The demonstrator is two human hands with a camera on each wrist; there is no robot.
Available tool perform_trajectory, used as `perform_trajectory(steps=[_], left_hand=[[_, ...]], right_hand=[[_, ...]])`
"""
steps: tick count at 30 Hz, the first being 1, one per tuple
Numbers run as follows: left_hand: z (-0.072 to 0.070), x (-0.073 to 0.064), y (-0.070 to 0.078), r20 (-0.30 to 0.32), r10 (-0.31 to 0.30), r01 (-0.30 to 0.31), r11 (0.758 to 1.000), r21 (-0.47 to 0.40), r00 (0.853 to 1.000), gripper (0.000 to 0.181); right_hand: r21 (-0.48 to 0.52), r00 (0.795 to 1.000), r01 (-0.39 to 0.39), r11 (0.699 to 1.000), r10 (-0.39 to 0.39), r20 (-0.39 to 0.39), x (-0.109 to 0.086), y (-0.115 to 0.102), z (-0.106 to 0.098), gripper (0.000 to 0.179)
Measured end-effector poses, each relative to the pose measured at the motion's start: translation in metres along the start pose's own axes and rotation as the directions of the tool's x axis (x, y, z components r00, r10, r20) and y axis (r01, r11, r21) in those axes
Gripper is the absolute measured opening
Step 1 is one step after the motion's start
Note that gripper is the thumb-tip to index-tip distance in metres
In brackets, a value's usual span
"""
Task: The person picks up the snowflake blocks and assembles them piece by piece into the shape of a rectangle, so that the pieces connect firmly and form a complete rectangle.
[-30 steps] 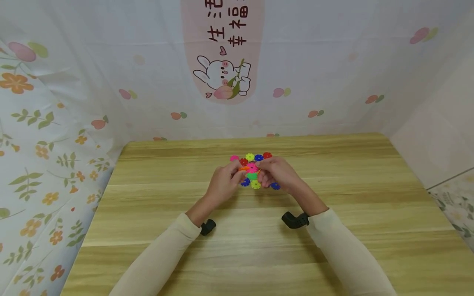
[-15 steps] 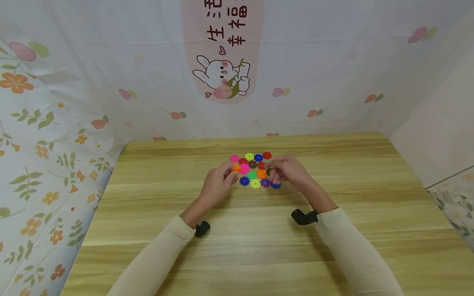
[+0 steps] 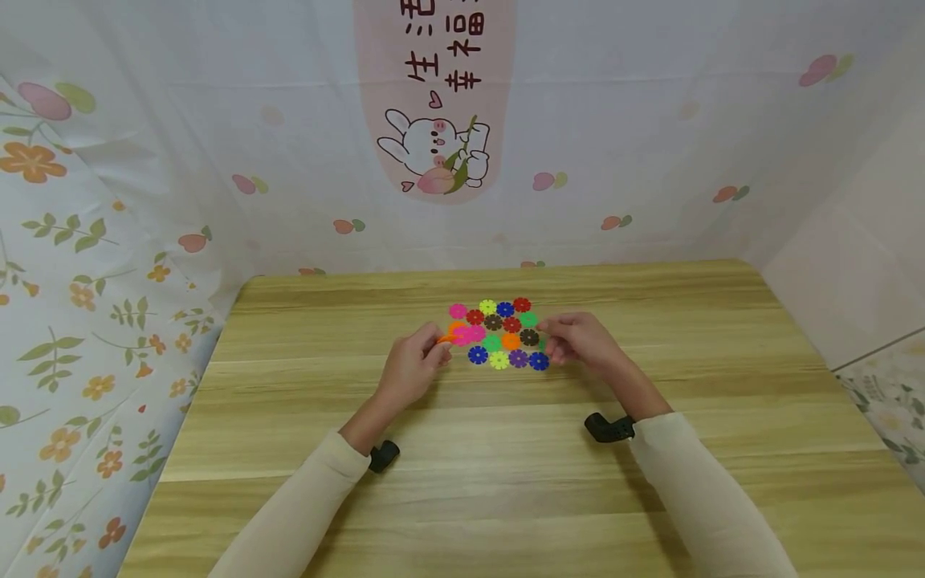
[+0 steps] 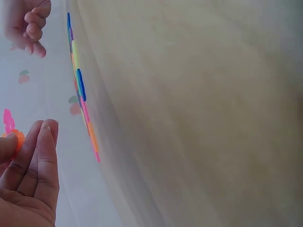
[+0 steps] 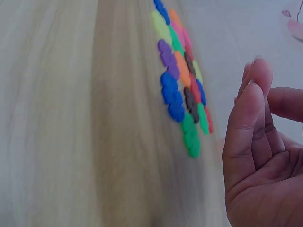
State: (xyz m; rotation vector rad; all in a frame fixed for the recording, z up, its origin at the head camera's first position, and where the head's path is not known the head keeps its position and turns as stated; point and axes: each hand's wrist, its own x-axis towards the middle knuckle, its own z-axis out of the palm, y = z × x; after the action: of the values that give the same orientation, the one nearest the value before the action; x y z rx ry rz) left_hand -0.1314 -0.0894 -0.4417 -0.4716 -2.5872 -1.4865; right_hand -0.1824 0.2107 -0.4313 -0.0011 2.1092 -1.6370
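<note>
My left hand (image 3: 409, 365) pinches an orange snowflake building disc (image 4: 18, 138) between thumb and fingers. A pink disc (image 4: 8, 120) is joined to it and stands out past the fingertips. In the head view this pair is raised over the left side of a spread of discs. My right hand (image 3: 581, 341) hovers at the right side of the spread, near a green disc (image 5: 190, 137). Nothing shows between its fingers in the right wrist view, where they are loosely bent. Blue (image 3: 478, 355), purple (image 3: 518, 359), brown (image 3: 494, 322) and other discs lie flat in rough rows.
The discs lie on a wood-grain table (image 3: 477, 482), toward its back edge. Behind it hangs a white printed cloth (image 3: 289, 120), with a floral cloth (image 3: 79, 337) at the left. Each wrist wears a black mount (image 3: 609, 428).
Both hands were together over the discs. They have since parted, the left moving left with the joined pink and orange discs, the right moving right without them. More of the spread shows.
</note>
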Motion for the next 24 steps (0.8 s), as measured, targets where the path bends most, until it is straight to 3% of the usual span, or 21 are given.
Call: perform_trajectory(steps=[9, 24], left_hand=[[-0.002, -0.002, -0.003, 0.000, -0.021, 0.021, 1.000, -0.020, 1.000, 0.010], [-0.003, -0.002, -0.003, 0.007, -0.018, 0.018, 1.000, 0.003, 1.000, 0.010]], right_hand=[[-0.021, 0.999, -0.035, 0.999, 0.035, -0.026, 0.004, 0.020, -0.009, 0.035], [-0.088, 0.996, -0.092, 0.992, 0.091, -0.010, 0.006, 0.027, -0.010, 0.040]])
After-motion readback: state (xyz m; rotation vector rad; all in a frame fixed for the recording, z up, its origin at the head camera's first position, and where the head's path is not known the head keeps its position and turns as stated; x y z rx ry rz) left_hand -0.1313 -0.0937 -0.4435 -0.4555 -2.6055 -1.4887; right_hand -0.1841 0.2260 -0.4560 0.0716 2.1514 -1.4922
